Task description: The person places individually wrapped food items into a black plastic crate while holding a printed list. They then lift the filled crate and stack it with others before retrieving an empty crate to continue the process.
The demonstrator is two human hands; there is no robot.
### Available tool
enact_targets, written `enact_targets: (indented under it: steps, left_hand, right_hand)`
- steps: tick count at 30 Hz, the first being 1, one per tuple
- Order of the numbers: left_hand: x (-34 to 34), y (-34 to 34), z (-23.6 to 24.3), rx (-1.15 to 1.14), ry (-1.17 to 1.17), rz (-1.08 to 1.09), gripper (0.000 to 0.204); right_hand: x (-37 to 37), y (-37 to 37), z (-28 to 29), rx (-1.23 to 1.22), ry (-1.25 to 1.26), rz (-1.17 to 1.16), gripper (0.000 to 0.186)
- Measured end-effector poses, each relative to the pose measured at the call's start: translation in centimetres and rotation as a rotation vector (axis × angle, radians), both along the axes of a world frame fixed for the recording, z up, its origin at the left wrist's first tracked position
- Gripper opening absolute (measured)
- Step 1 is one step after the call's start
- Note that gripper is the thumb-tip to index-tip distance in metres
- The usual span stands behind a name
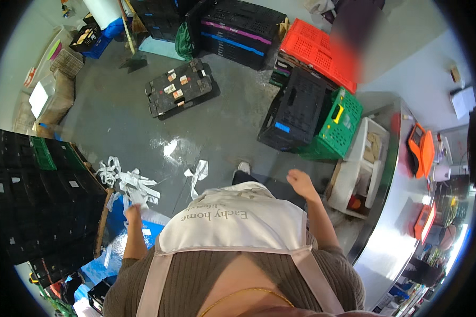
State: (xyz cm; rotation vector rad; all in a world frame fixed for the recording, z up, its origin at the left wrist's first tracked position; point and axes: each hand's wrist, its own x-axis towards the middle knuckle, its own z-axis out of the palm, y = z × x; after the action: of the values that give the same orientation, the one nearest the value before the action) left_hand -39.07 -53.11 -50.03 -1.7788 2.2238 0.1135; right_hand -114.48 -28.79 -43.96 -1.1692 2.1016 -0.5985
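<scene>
1. Nearest the camera is the person's own front: a ribbed brown top under a cream apron [237, 219] with pale straps, and both bare forearms reach forward from it.
2. The left hand [133, 211] grips a bundle of white plastic strips [137, 191] — the fingers are clenched round its lower end and the loose loops fan out just beyond the fingertips.
3. The right hand [300, 182] holds nothing; its fingers are loosely curled and released, hanging over the grey floor [143, 127].
4. Between the two hands, a little past the fingertips, a single white strip [198, 174] lies on the floor beside the toe of a shoe [243, 167].
5. To the left of the left fingers stands a stack of black crates [31, 206], with a green crate [43, 153] set among them; blue sheeting [113, 240] lies just below that hand.
6. To the right of the right fingers is a white tub [366, 158] against a steel counter [391, 238], which carries an orange handheld device [422, 149].
7. Just beyond the right fingers a black crate [296, 111] leans against a green basket [336, 124] — the two touch.
8. Farther out, well past both hands, a flat black tray [179, 87] lies on the floor, and at the far wall sit a red crate [320, 53] and stacked dark crates [238, 31].
</scene>
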Motion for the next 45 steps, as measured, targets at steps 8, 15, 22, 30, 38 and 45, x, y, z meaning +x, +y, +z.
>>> enact_targets:
  steps: [8, 15, 22, 30, 38, 45]
  left_hand:
    - [-10.0, -0.9, 2.1, 0.298, 0.582, 0.893, 0.027]
    - [-21.5, -18.0, 0.3, 0.233, 0.853, 0.835, 0.02]
    - [-37.1, -42.4, 11.0, 0.101, 1.174, 0.88, 0.013]
    - [-52.1, -46.3, 16.4, -0.125, 0.846, 0.983, 0.013]
    - [-60.1, -26.3, 20.0, -0.008, 0.622, 1.657, 0.014]
    - [-69.9, -34.0, 20.2, 0.128, 0.64, 1.633, 0.013]
  right_hand:
    - [-5.8, -34.9, 6.4, -0.197, -0.094, 0.418, 0.034]
    - [-12.6, -51.0, 3.1, 0.023, 0.041, 0.55, 0.039]
    - [-25.2, -62.6, 2.7, 0.119, 0.14, 0.364, 0.057]
    - [-41.8, -88.1, -6.7, 0.072, 0.359, 0.366, 0.071]
    - [-47.3, -109.0, -12.9, 0.517, 0.472, 0.406, 0.086]
    - [-47.7, -112.8, -14.0, 0.571, 0.581, 0.337, 0.085]
